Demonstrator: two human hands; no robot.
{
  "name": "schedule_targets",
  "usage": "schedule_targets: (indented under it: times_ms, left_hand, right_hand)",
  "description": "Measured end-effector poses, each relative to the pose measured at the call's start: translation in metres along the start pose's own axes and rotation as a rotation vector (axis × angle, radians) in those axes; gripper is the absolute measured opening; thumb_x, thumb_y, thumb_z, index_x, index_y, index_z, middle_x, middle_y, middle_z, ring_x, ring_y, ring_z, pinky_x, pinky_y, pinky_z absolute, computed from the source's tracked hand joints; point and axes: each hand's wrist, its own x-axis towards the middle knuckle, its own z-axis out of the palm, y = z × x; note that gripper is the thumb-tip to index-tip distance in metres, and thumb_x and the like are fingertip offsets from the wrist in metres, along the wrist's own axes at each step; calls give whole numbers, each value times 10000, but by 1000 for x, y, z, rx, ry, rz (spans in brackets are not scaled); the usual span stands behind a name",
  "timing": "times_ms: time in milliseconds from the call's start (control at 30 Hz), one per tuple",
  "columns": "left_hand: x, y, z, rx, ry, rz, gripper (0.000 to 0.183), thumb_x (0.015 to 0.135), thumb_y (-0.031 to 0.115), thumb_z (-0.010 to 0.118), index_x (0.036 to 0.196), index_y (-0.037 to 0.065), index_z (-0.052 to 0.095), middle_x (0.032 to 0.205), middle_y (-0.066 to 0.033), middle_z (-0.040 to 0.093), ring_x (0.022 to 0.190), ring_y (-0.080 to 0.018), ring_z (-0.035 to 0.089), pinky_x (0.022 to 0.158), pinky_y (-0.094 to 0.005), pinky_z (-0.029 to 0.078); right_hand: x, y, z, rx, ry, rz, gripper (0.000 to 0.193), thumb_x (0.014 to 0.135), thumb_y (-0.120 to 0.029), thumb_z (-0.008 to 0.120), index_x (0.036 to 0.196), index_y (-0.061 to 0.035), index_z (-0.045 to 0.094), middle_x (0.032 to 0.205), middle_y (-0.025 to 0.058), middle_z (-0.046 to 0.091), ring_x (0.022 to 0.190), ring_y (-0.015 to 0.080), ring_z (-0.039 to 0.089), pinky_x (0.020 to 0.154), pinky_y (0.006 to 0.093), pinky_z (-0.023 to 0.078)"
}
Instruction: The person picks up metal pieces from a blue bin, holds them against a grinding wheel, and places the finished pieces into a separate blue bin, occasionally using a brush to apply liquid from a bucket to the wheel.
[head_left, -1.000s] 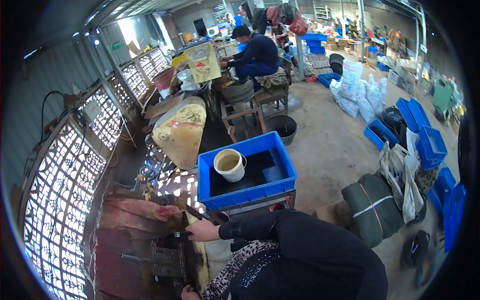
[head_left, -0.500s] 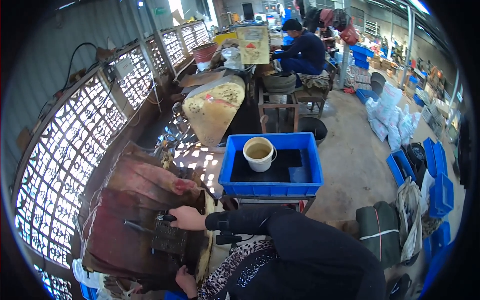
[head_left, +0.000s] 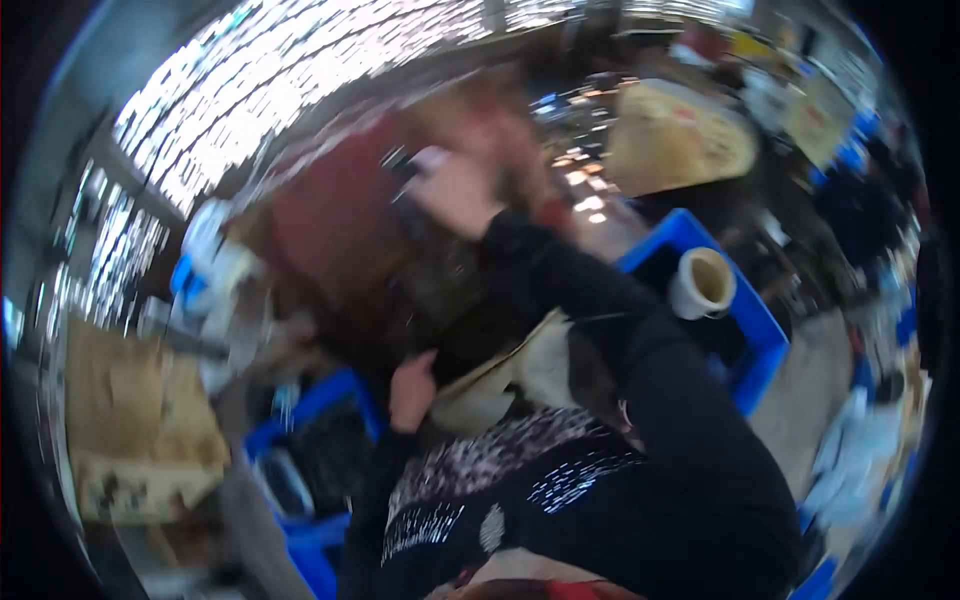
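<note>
My right hand (head_left: 455,190) is closed around a small dark tool with a shiny metal part (head_left: 397,158), too blurred to name. It is over the worktop draped in dark red, worn cloth (head_left: 335,215). Lower down, my left hand (head_left: 412,392) is close to the worktop's near edge, by my body; its fingers are smeared and I cannot tell what they touch. Between the hands lies a dark, blurred block (head_left: 440,275). A cream-coloured edge or sheet (head_left: 500,380) runs along the near side of the worktop.
To the right, a blue crate (head_left: 768,345) holds a whitish bucket (head_left: 704,283). Another blue crate (head_left: 262,440) stands at the lower left, near brown cardboard (head_left: 145,400). A pale yellowish cover (head_left: 680,140) and a bright lattice window (head_left: 240,110) are beyond the worktop.
The whole view has swung left and down, blurring the picture. My right hand has lifted away from the dark block toward the far side of the cloth, still with the tool.
</note>
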Motion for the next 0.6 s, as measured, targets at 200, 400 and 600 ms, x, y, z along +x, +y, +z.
schedule_targets:
  times_ms: [200,400,600]
  left_hand:
    - [-3,-2,-6,-32,79,-39,294,804,20,522,1036,61,698,936,-175,669,893,-366,641,794,-434,521]
    - [-9,5,-12,-68,77,-88,262,829,7,516,1009,54,701,927,-161,675,889,-350,650,790,-419,525]
    - [-9,1,-11,-44,59,-102,253,848,14,515,1014,59,700,924,-156,669,875,-349,647,781,-422,521]
  right_hand:
    - [17,9,26,70,-184,55,471,828,-413,684,1121,-44,669,992,204,689,953,362,658,819,422,516]
    - [5,-2,51,118,-301,60,517,838,-481,677,1167,-84,661,962,197,697,954,362,658,818,419,511]
    - [5,-10,65,-43,-339,11,467,852,-495,659,1151,-137,671,930,183,698,928,360,662,797,431,513]
